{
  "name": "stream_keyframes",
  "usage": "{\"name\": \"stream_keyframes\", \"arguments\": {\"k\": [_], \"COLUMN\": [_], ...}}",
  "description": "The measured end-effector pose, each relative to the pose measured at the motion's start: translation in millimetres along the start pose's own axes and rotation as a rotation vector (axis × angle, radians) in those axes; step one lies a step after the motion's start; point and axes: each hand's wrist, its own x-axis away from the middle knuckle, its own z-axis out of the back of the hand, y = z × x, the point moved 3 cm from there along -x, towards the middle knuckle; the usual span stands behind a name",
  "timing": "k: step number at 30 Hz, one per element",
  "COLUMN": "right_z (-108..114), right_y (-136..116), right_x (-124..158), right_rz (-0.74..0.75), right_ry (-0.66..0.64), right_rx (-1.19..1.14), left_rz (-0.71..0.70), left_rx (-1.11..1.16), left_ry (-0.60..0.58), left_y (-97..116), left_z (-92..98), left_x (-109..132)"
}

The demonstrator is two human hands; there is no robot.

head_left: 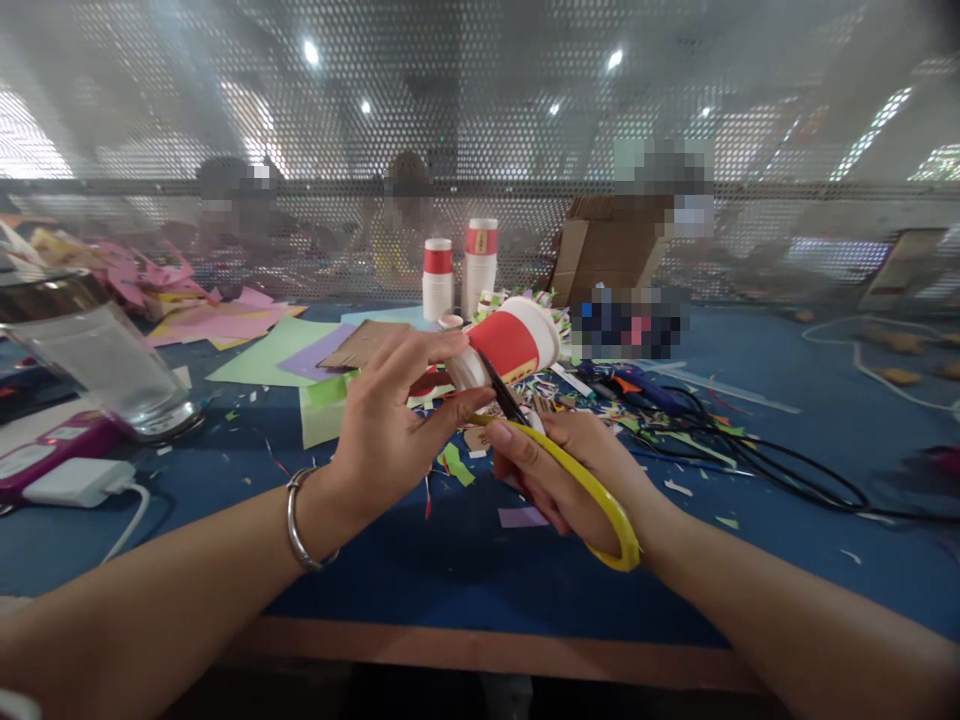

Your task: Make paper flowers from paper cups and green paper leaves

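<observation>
A red and white paper cup (510,343) lies tilted in the air above the table's middle, its wide rim to the right. My left hand (397,410) grips its narrow white end between thumb and fingers. Scissors (506,393) with dark blades sit in my right hand (574,465), the blades against the cup near my left thumb. A yellow band or handle part (592,480) curves over my right hand; its link to the scissors is unclear. Fingers of my right hand are wrapped round the handles.
Stacked paper cups (481,270) stand at the back. Coloured paper (262,352) and a glass jar (124,350) are at left. Scraps, black cables (780,465) and a cardboard box (611,245) lie right of centre. People are blurred behind a perforated screen.
</observation>
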Motion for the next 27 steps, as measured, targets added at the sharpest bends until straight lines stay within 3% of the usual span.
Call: {"name": "stream_keyframes", "arguments": {"k": [9, 19, 27], "right_z": [0.0, 3.1, 2.5], "right_y": [-1.5, 0.4, -3.3], "right_x": [2.8, -2.0, -2.2], "right_rz": [-0.035, 0.035, 0.043], "right_ry": [0.023, 0.043, 0.013], "right_rx": [-0.038, 0.005, -0.022], "left_rz": [-0.083, 0.117, 0.138], "left_rx": [-0.103, 0.144, 0.151], "left_ry": [-0.005, 0.038, -0.003], "left_y": [9.2, 2.0, 3.3], "left_z": [0.9, -2.4, -3.5], "left_x": [0.0, -3.8, -5.8]}}
